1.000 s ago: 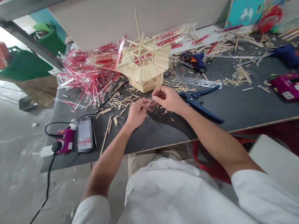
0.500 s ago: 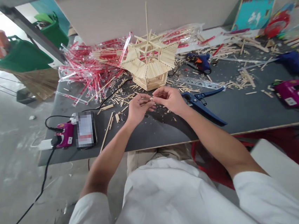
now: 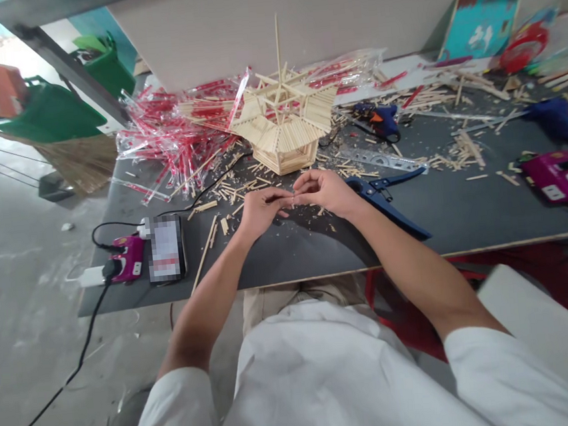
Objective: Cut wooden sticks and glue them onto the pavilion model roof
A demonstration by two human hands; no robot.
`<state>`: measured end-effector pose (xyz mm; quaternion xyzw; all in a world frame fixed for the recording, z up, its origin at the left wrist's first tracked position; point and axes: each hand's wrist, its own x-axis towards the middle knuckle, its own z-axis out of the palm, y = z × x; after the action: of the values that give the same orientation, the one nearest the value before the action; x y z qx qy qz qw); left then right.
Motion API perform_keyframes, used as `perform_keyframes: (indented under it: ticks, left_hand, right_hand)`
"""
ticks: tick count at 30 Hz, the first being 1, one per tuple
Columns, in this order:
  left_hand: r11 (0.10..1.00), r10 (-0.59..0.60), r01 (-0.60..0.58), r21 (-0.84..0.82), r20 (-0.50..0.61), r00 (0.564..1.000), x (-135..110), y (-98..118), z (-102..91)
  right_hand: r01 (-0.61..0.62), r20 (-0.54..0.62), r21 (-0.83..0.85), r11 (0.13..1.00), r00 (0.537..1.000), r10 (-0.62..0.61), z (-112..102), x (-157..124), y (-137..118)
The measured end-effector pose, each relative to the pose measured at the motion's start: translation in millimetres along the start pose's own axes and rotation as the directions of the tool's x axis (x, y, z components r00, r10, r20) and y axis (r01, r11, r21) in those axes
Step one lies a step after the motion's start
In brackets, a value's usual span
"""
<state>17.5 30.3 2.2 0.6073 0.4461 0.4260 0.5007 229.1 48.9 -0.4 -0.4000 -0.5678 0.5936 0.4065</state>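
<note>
Concrete floor (image 3: 19, 278) runs off to your left, past a green bin (image 3: 46, 115) and a broom (image 3: 81, 162), up to the dark desk (image 3: 293, 255). What sits at that end?

A pink power unit (image 3: 128, 258) and your blurred phone (image 3: 165, 248), both just left of your hands, with red-printed plastic wrappers (image 3: 166, 140) heaped behind them.

And what have your hands done just now?

They've drawn closer. Your left hand (image 3: 264, 215) and right hand (image 3: 325, 192) now meet at the fingertips (image 3: 293, 200), both curled inward and pinching a small pale stick (image 3: 291, 200), though it's too small to see clearly. They hover just above the desk, among wood scraps.

Where's the stick model?

The wooden pavilion model (image 3: 283, 129) stands on the desk straight ahead of your hands, well clear of them. To the right lie blue pliers (image 3: 386, 203), a metal ruler (image 3: 377, 160) and a blue glue gun (image 3: 380, 118).
</note>
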Motion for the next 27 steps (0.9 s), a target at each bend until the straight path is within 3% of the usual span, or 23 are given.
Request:
perform_keyframes:
  ticks: [4,10,18,23,27]
  left_hand:
    - [0.997,0.051,-0.048,-0.063,0.046,0.998,-1,2,-2.9]
    - [0.98,0.176,-0.184,0.079,0.099,0.979,-4,7,-4.6]
    - [0.99,0.115,-0.13,-0.061,-0.21,0.971,0,3,6.7]
    - [0.984,0.111,-0.141,-0.106,-0.251,0.961,3,-4,7.8]
    - [0.979,0.105,-0.137,-0.148,-0.206,0.973,3,-2,9.1]
  right_hand:
    - [-0.021,-0.011,0.017,1.0,1.0,0.021,3,0,1]
    - [-0.069,0.009,0.037,0.997,0.998,0.069,3,-1,-2]
    - [0.084,-0.017,0.071,0.994,0.996,-0.083,25,-9,-17]
    - [0.132,-0.115,0.066,0.989,0.986,-0.124,33,-8,-16]
    - [0.158,-0.163,0.015,0.987,0.975,-0.154,28,-7,-17]
